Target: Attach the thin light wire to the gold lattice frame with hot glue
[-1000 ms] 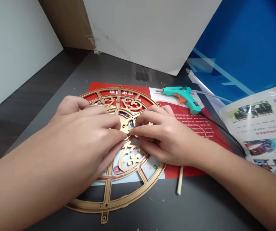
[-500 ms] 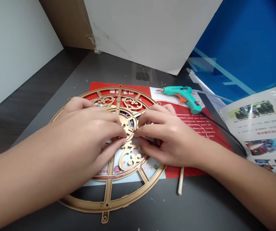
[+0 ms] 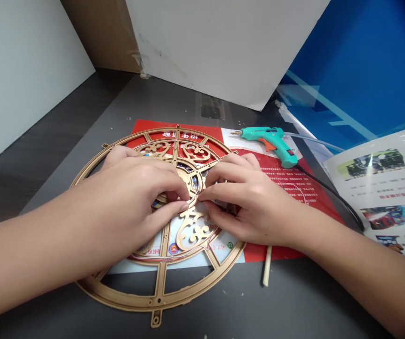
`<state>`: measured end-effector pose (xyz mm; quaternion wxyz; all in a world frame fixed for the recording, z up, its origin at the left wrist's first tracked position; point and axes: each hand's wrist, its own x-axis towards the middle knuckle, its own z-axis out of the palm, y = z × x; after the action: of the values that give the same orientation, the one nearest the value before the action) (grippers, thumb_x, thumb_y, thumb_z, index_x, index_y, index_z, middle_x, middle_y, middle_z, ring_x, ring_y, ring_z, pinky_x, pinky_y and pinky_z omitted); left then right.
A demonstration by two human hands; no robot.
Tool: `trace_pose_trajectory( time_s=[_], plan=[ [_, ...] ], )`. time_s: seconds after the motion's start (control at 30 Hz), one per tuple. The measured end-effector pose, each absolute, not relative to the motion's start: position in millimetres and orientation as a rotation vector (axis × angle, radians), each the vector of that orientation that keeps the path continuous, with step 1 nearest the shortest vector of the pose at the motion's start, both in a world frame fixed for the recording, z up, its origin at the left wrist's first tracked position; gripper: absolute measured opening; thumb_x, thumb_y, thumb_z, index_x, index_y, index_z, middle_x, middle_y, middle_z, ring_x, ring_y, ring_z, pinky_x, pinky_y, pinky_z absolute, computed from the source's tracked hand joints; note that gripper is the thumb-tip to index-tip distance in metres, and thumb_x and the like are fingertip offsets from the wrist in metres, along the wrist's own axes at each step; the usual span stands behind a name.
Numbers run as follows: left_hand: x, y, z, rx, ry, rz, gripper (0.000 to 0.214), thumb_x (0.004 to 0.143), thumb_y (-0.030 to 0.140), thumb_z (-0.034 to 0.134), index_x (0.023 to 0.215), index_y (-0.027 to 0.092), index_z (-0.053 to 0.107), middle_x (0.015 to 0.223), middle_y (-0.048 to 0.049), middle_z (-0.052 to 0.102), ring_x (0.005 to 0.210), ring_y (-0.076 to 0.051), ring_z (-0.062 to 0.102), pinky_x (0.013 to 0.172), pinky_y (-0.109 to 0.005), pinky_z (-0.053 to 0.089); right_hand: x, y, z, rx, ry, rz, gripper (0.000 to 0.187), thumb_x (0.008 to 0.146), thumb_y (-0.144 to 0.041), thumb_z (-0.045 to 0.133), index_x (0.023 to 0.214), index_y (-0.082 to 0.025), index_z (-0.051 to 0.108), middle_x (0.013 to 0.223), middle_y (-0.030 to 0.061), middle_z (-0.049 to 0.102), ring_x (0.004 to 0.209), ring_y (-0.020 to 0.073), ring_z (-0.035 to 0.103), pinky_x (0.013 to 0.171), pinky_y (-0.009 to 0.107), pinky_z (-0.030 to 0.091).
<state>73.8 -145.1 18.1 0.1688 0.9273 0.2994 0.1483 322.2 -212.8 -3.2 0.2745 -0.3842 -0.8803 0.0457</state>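
A round gold openwork frame, with spokes and scrollwork, lies flat on the table. Thin reddish and whitish wire runs along its middle ring. My left hand rests over the frame's left side, thumb and fingertips pinched at the small inner ring. Just right of those fingertips, my right hand is also closed, its thumb and index finger nearly together at the same ring. Whatever is between either hand's fingertips is too small to make out. Part of the frame is hidden under both hands.
Beyond my right hand lies a teal hot glue gun with a black cord. Under the frame is a red and white printed sheet. A pale stick lies nearer me. A printed page stands right; white panels rise behind.
My left hand's fingers have shifted slightly, exposing more of the inner ring beneath them. The right hand keeps its pinch at nearly the same spot. The whole view has moved a little.
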Motion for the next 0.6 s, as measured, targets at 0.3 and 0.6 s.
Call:
trace_pose_trajectory(
  time_s=[0.3,0.6],
  plan=[
    [73,-153,10,2.77,0.696,0.637,0.032,0.11,0.03,0.056,0.089,0.032,0.081,0.086,0.0087,0.083,0.079,-0.017,0.073,0.089,-0.044,0.034,323,-213,-3,-1.056,-2.376,0.144,0.027,0.107,-0.016,0.066,0.088,-0.018,0.084,0.1,0.0062,0.077,0.1,0.0236,0.063,0.088,0.044,0.035],
    [72,-161,6,3.098,0.607,0.641,0.044,0.116,0.023,0.043,0.093,0.026,0.08,0.082,0.0016,0.079,0.077,-0.022,0.072,0.087,-0.047,0.037,324,-214,-2,-1.069,-2.387,0.166,0.028,0.109,-0.017,0.064,0.088,-0.018,0.084,0.099,0.0062,0.076,0.1,0.0238,0.062,0.089,0.044,0.034]
  ],
)
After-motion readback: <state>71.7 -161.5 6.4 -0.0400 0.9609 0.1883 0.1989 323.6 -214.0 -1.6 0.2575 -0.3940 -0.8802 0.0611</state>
